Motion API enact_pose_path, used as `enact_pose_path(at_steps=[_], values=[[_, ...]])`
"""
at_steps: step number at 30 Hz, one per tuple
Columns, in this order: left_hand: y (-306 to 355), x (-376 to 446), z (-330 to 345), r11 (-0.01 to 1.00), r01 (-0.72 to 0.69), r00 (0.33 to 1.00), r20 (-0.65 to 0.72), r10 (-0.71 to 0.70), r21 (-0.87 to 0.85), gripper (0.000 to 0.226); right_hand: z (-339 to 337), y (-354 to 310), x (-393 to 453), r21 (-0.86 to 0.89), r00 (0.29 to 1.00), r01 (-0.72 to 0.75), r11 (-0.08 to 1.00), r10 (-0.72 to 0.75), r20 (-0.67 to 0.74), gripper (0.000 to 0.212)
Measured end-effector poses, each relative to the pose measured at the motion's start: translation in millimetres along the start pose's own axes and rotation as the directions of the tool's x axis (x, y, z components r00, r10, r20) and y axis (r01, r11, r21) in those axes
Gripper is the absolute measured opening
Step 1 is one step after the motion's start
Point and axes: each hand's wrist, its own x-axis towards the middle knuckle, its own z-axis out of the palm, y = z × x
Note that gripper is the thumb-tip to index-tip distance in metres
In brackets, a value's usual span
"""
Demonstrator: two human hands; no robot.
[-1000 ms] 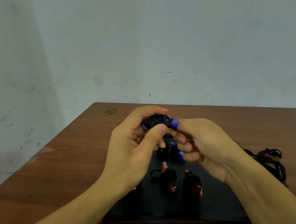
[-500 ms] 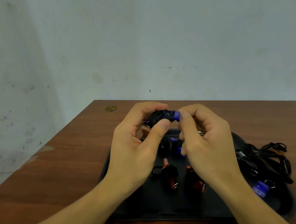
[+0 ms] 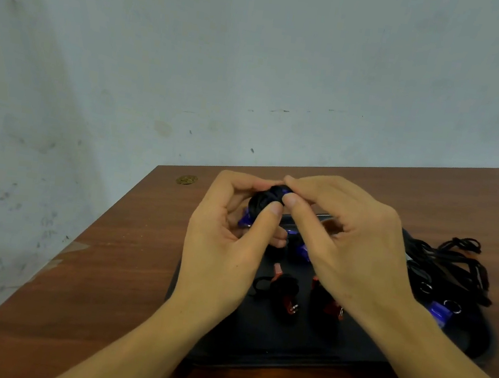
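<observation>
I hold a small bundle of black cord with a blue end piece above a black mat. My left hand grips the bundle between thumb and curled fingers. Thumb and forefinger of my right hand pinch its top right end. The blue end piece is mostly hidden by my fingers. On the mat below lie two wound black cord bundles with red end pieces, and a blue-ended bundle partly hidden behind my right hand.
A tangle of loose black cords with metal rings and a blue piece lies on the mat's right side. The wooden table ends at the left; a small brass disc sits near its far corner. A pale wall stands behind.
My right hand has slid over the bundle's blue end and now covers it. Both hands stay raised over the mat; the view has shifted slightly.
</observation>
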Motion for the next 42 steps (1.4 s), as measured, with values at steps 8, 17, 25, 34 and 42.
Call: enact_pose_path(at_steps=[8,17,25,34,42], values=[[3,-2,5,0.992,0.072,0.997,-0.003,-0.072,-0.103,0.021,2,-6,-1,0.082,0.997,-0.036,0.996,0.042,-0.07,0.017],[8,1,2,0.976,0.15,0.989,0.037,-0.146,-0.155,0.017,7,-3,-9,0.072,0.998,0.062,0.996,-0.06,-0.024,0.024],[15,2,3,0.953,0.193,0.978,-0.03,-0.205,-0.233,0.014,19,-8,-19,0.142,0.998,0.053,0.988,-0.048,-0.036,0.031],[20,1,8,0.899,0.353,0.923,-0.062,-0.38,-0.261,0.032,20,-12,-12,0.138,0.998,-0.009,0.99,0.001,0.064,0.024],[25,2,7,0.752,0.486,0.849,0.037,-0.526,-0.446,0.021,17,-12,-9,0.22,0.988,-0.091,0.971,0.06,0.143,0.018]])
